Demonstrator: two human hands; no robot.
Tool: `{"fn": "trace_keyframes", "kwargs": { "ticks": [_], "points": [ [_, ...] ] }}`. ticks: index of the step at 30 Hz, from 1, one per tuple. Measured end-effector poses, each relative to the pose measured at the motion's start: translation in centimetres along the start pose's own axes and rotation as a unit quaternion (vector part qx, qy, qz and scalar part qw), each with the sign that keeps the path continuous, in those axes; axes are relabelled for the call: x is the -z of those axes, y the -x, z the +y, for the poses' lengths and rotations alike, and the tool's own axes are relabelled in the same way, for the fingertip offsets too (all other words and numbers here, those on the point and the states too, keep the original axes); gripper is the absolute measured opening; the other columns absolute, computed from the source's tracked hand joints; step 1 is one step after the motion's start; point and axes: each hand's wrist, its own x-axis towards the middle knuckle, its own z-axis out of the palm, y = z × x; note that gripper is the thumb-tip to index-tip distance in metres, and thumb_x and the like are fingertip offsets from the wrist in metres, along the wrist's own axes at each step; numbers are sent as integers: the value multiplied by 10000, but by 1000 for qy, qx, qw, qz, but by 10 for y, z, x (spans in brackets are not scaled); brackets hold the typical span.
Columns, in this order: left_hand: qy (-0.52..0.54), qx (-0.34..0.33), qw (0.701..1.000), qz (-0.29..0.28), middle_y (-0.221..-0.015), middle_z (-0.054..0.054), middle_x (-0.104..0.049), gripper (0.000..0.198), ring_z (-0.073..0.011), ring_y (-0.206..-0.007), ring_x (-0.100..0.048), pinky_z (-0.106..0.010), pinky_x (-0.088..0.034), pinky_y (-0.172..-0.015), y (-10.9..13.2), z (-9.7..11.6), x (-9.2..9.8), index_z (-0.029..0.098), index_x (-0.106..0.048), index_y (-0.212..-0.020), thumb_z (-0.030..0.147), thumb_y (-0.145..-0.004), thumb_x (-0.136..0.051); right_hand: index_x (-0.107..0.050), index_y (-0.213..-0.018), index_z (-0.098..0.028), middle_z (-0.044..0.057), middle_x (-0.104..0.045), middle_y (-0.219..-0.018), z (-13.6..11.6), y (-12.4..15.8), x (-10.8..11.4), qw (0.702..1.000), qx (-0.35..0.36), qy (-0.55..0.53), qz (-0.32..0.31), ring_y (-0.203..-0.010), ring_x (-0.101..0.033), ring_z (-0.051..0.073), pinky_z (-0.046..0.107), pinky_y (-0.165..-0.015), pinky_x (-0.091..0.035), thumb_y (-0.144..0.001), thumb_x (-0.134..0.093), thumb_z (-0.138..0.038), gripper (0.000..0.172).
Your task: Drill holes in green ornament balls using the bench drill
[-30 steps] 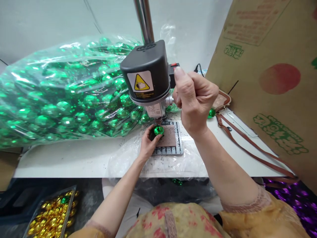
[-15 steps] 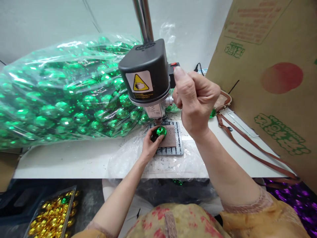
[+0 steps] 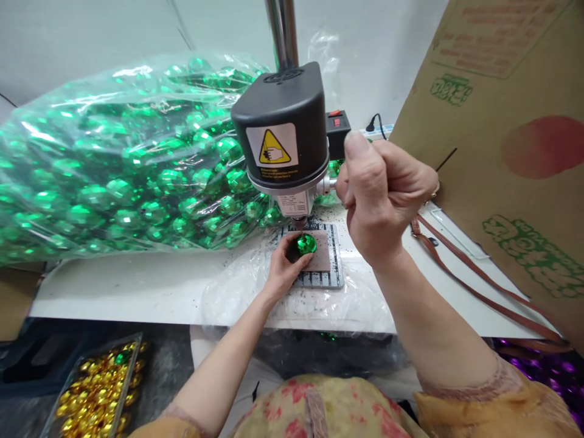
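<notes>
A black bench drill press (image 3: 280,128) with a yellow warning label stands in the middle of the head view. Under its chuck, a shiny green faceted ball (image 3: 306,244) rests on a flat brownish pad (image 3: 322,258) over the slotted metal base (image 3: 338,267). Thumb and fingers of my left hand (image 3: 285,264) grip the ball from its left side. My right hand (image 3: 385,191) is a fist around the drill press's feed handle, most of which it hides. Whether the bit touches the ball is too small to make out.
A clear plastic bag (image 3: 123,176) of green balls fills the left of the white table (image 3: 114,292). A cardboard box (image 3: 502,182) and brown strap (image 3: 483,292) are on the right. Gold balls (image 3: 91,395) sit in a clear container below. Dark shavings lie around the base.
The view has shifted, so the drill press appears farther right. My left hand still holds the green ball under the chuck, and my right hand stays closed on the handle.
</notes>
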Motion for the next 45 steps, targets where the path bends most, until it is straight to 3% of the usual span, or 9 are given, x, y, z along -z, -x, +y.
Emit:
{"fn": "trace_keyframes", "kwargs": {
  "ticks": [7,15,28,32,45],
  "points": [
    [-9,-11,1000,1,-1178,-93,-648,503,-237,-1114,-611,-400,-478,-994,1,6,0,202,-557,-1197,324,-753,-760,-285,-495,-198,-55,-251,-456,3,19,8,998,21,57,-25,-397,-273,59,281,-417,-224,-942,-519,-270,510],
    [-20,-8,1000,7,-1184,-94,-652,496,-243,-1110,-613,-396,-471,-981,2,10,0,199,-563,-1191,322,-753,-760,-302,-498,-166,-63,-276,-436,9,26,10,998,64,-6,-13,-385,-283,41,277,-425,-180,-873,-540,-136,444],
    [-24,-9,1000,9,-1135,-94,-666,490,-238,-1053,-625,-377,-474,-932,3,10,0,188,-569,-1173,323,-747,-768,-250,-490,-184,-65,-276,-439,16,36,15,995,94,36,-7,-376,-310,46,253,-401,-242,-862,-557,-147,483],
    [-24,-7,1000,8,-1159,-99,-658,493,-240,-1078,-616,-378,-469,-940,3,11,0,189,-563,-1181,317,-749,-764,-218,-513,-177,-62,-272,-458,19,40,14,993,115,3,-2,-386,-309,37,232,-402,-244,-858,-557,-119,488],
    [-28,-19,999,9,-1183,-98,-656,490,-240,-1108,-613,-394,-458,-979,4,11,2,199,-573,-1190,321,-755,-762,-190,-552,-201,-53,-280,-499,21,45,23,989,133,28,-58,-420,-282,55,283,-423,-244,-812,-537,-64,454]
  ]
}}
